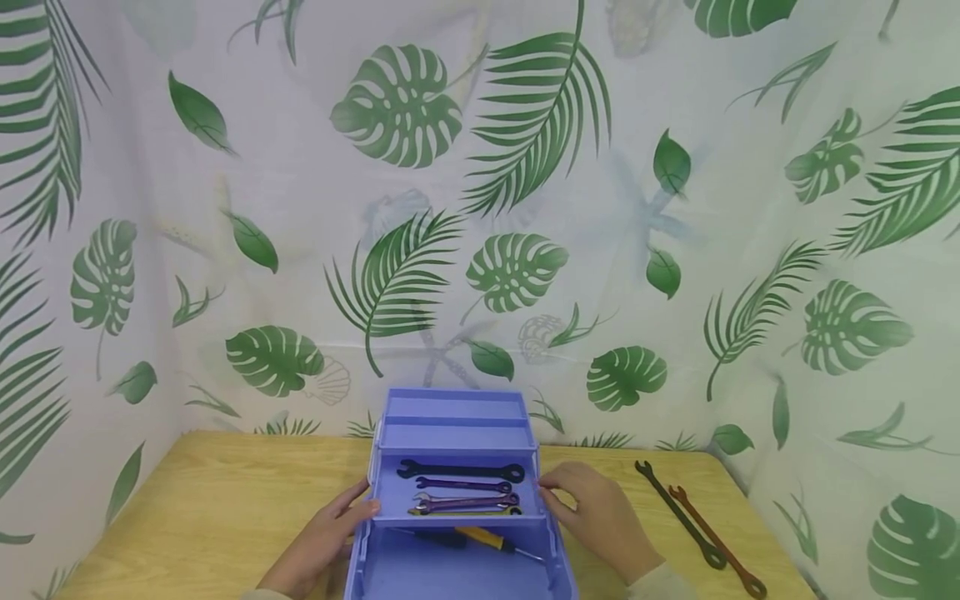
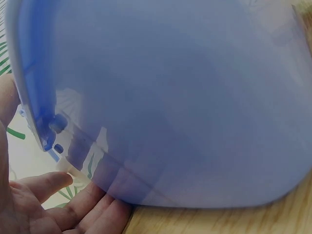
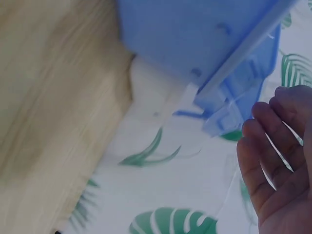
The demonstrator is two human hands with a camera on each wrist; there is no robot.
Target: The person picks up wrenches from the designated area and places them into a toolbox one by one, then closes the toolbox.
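A blue toolbox (image 1: 457, 575) stands with its stepped trays raised at the back. My left hand (image 1: 322, 533) holds the left side of the wrench tray (image 1: 390, 492), thumb at the rim; in the left wrist view its fingers (image 2: 109, 214) lie against the box's blue wall. At the tray's right edge, my right hand (image 1: 592, 508) pinches with thumb and forefinger; its other fingers (image 3: 256, 165) are loosely bent in the right wrist view. A black wrench (image 1: 461, 472), a purple wrench (image 1: 465, 484) and several smaller ones lie in this tray. Below sits a yellow-handled screwdriver (image 1: 480, 537), partly hidden.
On the wooden table (image 1: 217, 508), right of the box, lie a long black wrench (image 1: 682, 517) and a reddish-brown wrench (image 1: 716, 542), side by side. A leaf-patterned cloth (image 1: 525, 350) hangs behind the table and along both sides.
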